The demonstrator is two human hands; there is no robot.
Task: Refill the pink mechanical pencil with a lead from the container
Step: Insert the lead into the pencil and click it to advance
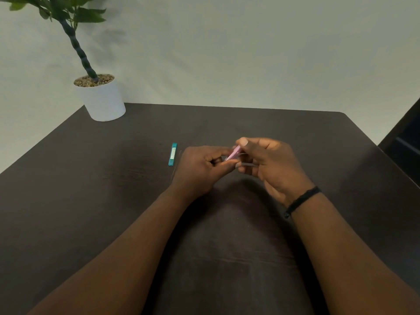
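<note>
The pink mechanical pencil (233, 153) is held above the middle of the dark table, tilted, mostly hidden by fingers. My left hand (200, 169) grips its lower part between thumb and fingers. My right hand (268, 162) pinches its upper end with thumb and forefinger. The teal lead container (172, 154) lies flat on the table just left of my left hand, untouched. A thin line beside the container (179, 155) may be a loose lead; it is too faint to tell.
A potted plant in a white pot (102, 98) stands at the table's far left corner. The dark wooden table (91, 178) ends at a pale wall. A dark chair back (404, 142) shows at the right edge.
</note>
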